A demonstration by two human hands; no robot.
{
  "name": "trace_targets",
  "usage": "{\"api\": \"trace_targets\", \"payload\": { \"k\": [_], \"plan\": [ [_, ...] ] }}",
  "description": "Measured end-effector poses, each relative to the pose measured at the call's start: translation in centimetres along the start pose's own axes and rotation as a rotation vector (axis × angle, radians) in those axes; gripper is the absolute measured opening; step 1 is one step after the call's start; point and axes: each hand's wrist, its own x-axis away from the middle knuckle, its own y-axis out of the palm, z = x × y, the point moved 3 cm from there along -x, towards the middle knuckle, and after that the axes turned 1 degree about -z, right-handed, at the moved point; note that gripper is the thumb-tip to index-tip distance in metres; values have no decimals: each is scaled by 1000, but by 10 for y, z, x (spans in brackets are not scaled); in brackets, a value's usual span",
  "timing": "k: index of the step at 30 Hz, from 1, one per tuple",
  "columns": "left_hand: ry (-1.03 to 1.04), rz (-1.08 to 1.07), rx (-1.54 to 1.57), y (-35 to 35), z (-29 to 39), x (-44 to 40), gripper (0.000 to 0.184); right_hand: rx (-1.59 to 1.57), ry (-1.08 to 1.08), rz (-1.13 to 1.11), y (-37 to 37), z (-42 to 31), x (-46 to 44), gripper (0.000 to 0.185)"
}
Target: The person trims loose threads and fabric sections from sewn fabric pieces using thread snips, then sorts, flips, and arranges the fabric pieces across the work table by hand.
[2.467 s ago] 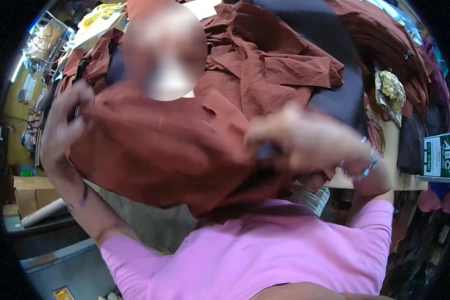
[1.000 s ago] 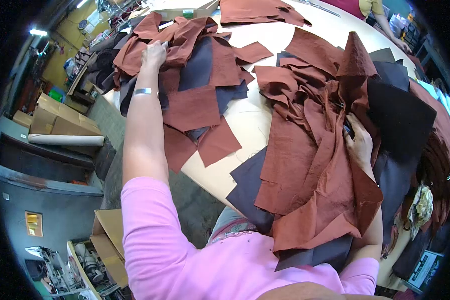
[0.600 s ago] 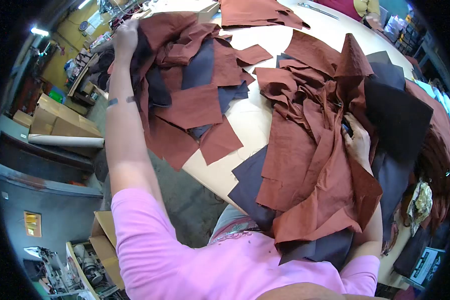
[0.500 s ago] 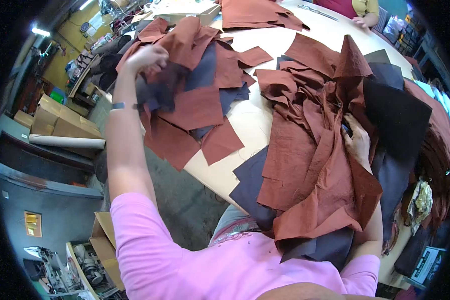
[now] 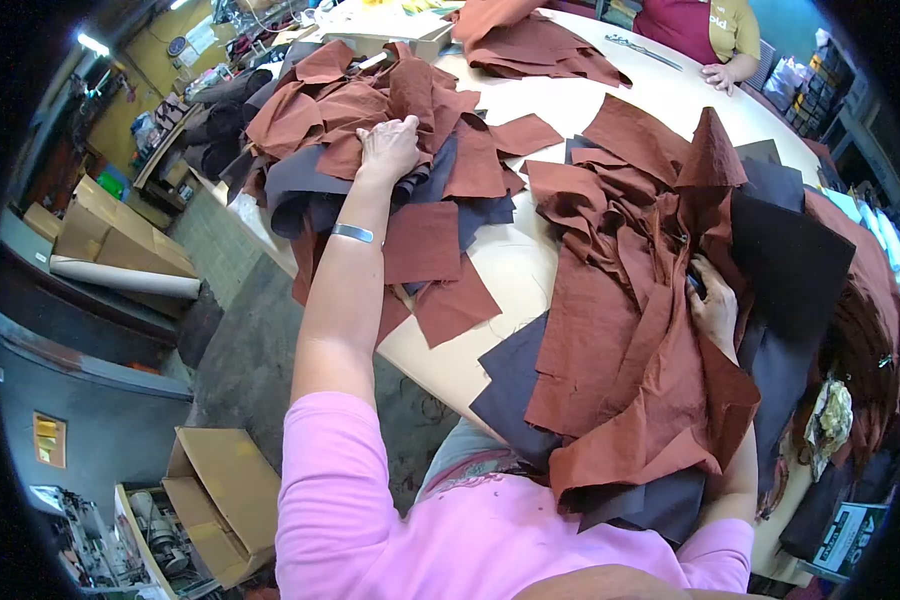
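Note:
My left hand (image 5: 388,148) rests on a heap of rust-brown cloth pieces (image 5: 320,110) at the back left, its fingers spread over the top. Dark cloth (image 5: 305,190) bulges out beside my left wrist. At the right, my right hand (image 5: 713,303) is curled at the edge of a crumpled rust-brown cloth bundle (image 5: 610,300), with a small dark blue thing between thumb and fingers, mostly hidden. Some of that bundle drapes over my right forearm. A black cloth piece (image 5: 790,270) lies just right of my right hand.
Scissors (image 5: 642,50) lie on the pale table (image 5: 515,262) near its back edge. Another person's hand (image 5: 718,78) rests there. More rust-brown cloth (image 5: 540,50) is at the back. Cardboard boxes (image 5: 230,500) stand at the lower left, and a green-and-white box (image 5: 850,538) is at the lower right.
My left hand has moved right and down onto the heap, and the dark cloth has shifted. My right hand stays at the bundle. The view has tilted slightly.

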Motion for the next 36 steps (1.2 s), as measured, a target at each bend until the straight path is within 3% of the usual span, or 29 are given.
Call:
{"api": "trace_targets", "payload": {
  "k": [10, 13, 18, 22, 25, 26, 29, 33, 36],
  "plan": [
    [-83, 122, 205, -16, -8, -2, 24, -15, 7, 19, 1, 1, -1, 39],
    [-9, 160, 312, -21, -11, 1, 27, -26, 8, 20, 1, 1, 0, 39],
    [65, -180, 343, -17, 3, 7, 32, -49, 4, 13, 1, 3, -1, 38],
    [28, -223, 470, -15, 11, 9, 40, -42, 1, 0, 3, 7, 0, 38],
    [-137, 254, 363, -37, 20, 18, 53, -33, -7, -1, 2, 4, -2, 38],
    [-178, 205, 265, -43, 22, 19, 66, -30, -10, 2, 1, 3, -1, 38],
    [-160, -51, 188, -25, 23, 12, 60, -51, 23, -10, 2, 3, -1, 38],
    [87, -243, 321, 15, 35, 3, 51, -52, 19, -4, 1, 4, -1, 38],
    [416, -597, 659, 9, 62, 17, 47, -47, 26, -6, 0, 1, -1, 39]
  ]
}}
